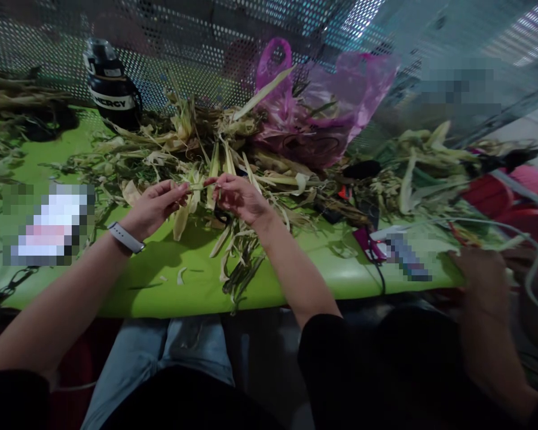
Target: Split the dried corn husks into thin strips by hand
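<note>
My left hand (161, 197), with a pale watch band at the wrist, pinches a small pale green plant strip (196, 186) between thumb and fingertips. Facing it, my right hand (240, 198) has its fingers curled close to the strip's other end; what lies in its fingertips is too small to make out. Both hands are raised over the front of a heap of dry, husk-like leaves (161, 143). Long withered strands (240, 269) hang from the heap to the table's front edge below my right hand.
The bright green table (161, 292) carries a black bottle (114, 98), a pink plastic bag (314, 131) and a lit phone (51, 224) at left. Another phone (407, 257) lies right, near a white cable (488, 222). Another person's hands (484, 269) work at the right end.
</note>
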`<action>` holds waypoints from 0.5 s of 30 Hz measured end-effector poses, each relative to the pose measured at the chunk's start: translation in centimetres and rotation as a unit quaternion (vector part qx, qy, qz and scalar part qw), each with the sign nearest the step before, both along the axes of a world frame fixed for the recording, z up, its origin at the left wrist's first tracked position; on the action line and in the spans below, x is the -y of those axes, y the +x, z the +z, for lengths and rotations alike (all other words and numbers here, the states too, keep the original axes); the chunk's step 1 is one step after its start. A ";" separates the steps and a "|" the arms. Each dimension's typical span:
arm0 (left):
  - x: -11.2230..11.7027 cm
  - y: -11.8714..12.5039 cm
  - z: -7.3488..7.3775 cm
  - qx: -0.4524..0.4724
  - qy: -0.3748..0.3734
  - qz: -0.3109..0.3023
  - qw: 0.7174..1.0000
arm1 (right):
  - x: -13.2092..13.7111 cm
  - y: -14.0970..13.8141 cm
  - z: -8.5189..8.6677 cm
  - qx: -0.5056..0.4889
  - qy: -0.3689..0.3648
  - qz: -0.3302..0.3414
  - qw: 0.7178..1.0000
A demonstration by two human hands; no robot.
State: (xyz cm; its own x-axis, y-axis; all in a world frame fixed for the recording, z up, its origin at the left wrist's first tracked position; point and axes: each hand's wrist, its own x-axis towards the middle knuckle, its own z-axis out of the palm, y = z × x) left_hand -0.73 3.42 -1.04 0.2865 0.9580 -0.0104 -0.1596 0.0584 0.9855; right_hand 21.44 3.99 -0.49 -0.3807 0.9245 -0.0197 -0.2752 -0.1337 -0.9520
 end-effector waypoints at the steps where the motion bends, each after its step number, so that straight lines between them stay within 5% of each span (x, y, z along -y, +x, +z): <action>1: 0.2 0.2 0.0 0.026 -0.018 0.004 0.999 | 0.2 -0.6 -0.1 -0.034 -0.015 0.003 0.999; 8: 0.7 0.7 0.2 0.082 -0.120 0.029 0.989 | 0.7 -3.2 -1.0 -0.110 -0.094 -0.050 0.988; 15: 0.8 1.2 -0.2 0.113 -0.149 -0.060 0.981 | 0.9 -3.3 -1.5 -0.058 -0.051 0.043 0.996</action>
